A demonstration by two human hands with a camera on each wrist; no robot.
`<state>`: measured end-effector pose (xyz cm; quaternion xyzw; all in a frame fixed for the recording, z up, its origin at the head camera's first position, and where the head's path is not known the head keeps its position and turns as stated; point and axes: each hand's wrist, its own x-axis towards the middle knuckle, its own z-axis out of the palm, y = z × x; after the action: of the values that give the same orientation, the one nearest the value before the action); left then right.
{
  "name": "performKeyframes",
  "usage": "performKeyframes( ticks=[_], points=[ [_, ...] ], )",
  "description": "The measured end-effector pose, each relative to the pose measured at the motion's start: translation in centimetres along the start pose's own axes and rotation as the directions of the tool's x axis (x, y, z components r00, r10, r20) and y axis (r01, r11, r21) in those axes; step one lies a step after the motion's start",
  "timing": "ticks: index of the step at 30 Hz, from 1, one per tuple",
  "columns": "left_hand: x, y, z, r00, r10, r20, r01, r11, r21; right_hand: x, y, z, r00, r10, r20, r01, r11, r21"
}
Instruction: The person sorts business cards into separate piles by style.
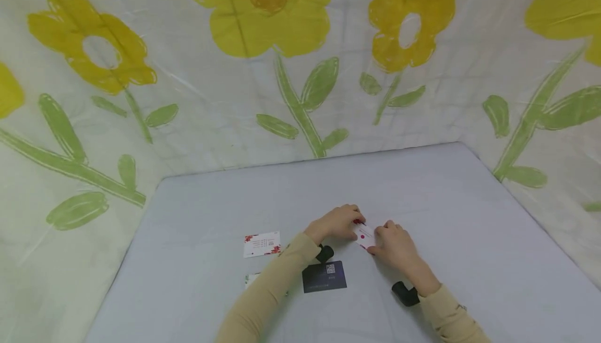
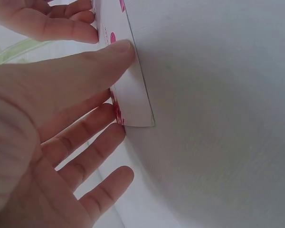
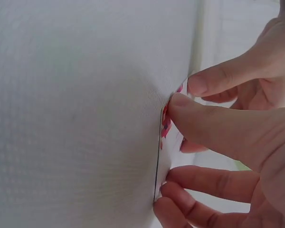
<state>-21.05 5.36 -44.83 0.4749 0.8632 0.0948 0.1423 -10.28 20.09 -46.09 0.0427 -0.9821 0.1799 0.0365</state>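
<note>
Beneath both hands spreads a pale table [image 1: 202,207]. Over it, the left hand [image 1: 335,224] and right hand [image 1: 396,245] sit close together, each pinching the same flowered card [image 1: 367,235] between thumb and fingers, one toward either end. On the body side of the left hand lies a dark card [image 1: 325,278]; out to its left, a white card [image 1: 261,244]. Between the hands, the flowered card looks light, thin and fairly stiff, probably smooth enough to slip and easily creased by hard squeezing. Its edges and corners seem the best hold, under gentle thumb pressure.
</note>
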Motion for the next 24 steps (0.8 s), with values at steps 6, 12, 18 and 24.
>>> performKeyframes(
  ticks=[6, 12, 18, 24],
  points=[
    [-0.1, 0.1, -0.2, 1.0, -0.004, -0.02, 0.004, 1.0, -0.009, 0.2, 0.2, -0.3, 0.999, 0.032, 0.035, -0.035, 0.997, 0.075],
    [-0.4, -0.1, 0.0, 0.998, -0.033, -0.059, 0.029, 0.997, -0.066, 0.7, 0.9, 0.1, 0.998, 0.041, 0.049, -0.049, 0.983, 0.178],
    [-1.0, -0.3, 0.2, 0.983, -0.019, -0.184, -0.03, 0.965, -0.259, 0.8, 1.7, -0.1, 1.0, 0.026, 0.015, -0.03, 0.934, 0.355],
    [-2.2, 0.6, -0.5, 0.96, -0.028, -0.278, -0.092, 0.908, -0.408, 0.7, 2.6, -1.5, 1.0, -0.003, -0.022, 0.013, 0.903, 0.429]
  ],
)
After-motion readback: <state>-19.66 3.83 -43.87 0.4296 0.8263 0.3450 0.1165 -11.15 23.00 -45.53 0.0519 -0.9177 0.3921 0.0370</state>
